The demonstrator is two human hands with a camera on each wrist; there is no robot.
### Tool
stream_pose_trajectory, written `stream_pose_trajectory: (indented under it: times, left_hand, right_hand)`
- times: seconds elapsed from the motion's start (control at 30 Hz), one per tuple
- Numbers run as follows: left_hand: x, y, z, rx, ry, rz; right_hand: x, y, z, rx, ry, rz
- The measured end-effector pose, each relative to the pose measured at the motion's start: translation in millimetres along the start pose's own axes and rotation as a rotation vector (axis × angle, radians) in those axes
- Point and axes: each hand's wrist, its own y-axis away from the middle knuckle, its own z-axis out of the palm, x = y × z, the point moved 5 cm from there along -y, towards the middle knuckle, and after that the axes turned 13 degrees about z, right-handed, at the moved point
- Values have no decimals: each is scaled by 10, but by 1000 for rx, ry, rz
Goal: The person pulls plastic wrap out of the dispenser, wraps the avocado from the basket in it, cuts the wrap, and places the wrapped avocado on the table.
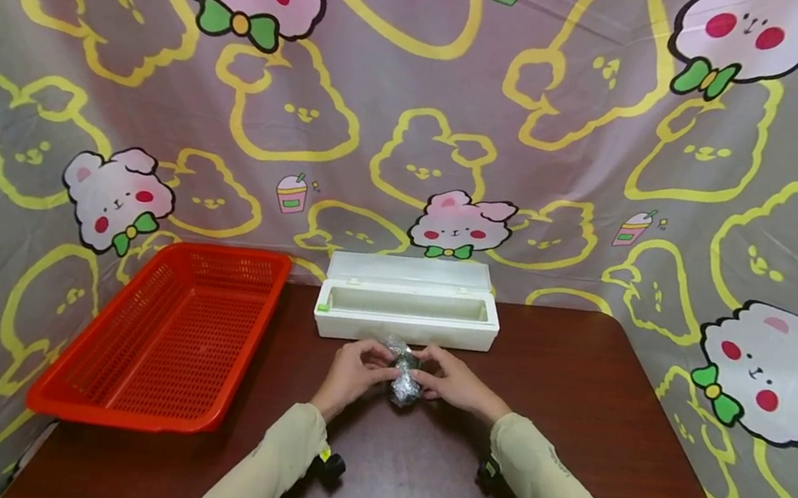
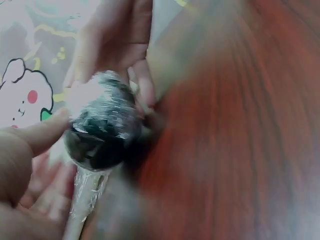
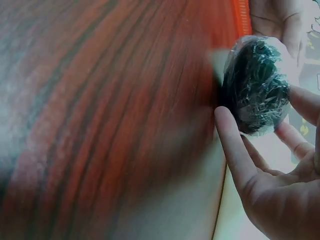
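Observation:
Both hands meet in the middle of the table around a dark, rounded thing in clear cling film [image 1: 405, 389]. In the head view it looks silvery and lumpy. The left wrist view shows its dark body [image 2: 97, 145] under crinkled film, with a film-covered pale strip trailing below. My left hand [image 1: 356, 374] holds it from the left with thumb and fingers. From the other side my right hand [image 1: 460, 383] grips it; in the right wrist view its fingertips [image 3: 226, 119] lie against the film. What is inside the wrap, I cannot tell.
Just beyond the hands stands a long white box [image 1: 403, 334] with its lid raised and a small green piece at its left corner. A red perforated basket [image 1: 119, 417] sits at the left. Patterned cloth [image 1: 376, 137] hangs behind the brown table [image 1: 575, 407].

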Motion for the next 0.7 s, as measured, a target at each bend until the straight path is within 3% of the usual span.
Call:
stream_pose_trajectory:
  times: [0.1, 0.23, 0.37, 0.53, 0.7]
  left_hand:
    - [-56, 31, 21, 5, 69, -144]
    - [-112, 53, 80, -83, 104, -239]
    - [-144, 61, 138, -155, 166, -266]
    - [-171, 60, 170, -183, 194, -266]
    - [-182, 55, 218, -217, 213, -244]
  right_hand:
    - [19, 7, -5, -25, -52, 13]
    - [29, 20, -28, -45, -85, 14]
    - [38, 24, -42, -53, -87, 3]
    - [70, 9, -50, -61, -97, 16]
    - [75, -6, -101, 8, -44, 28]
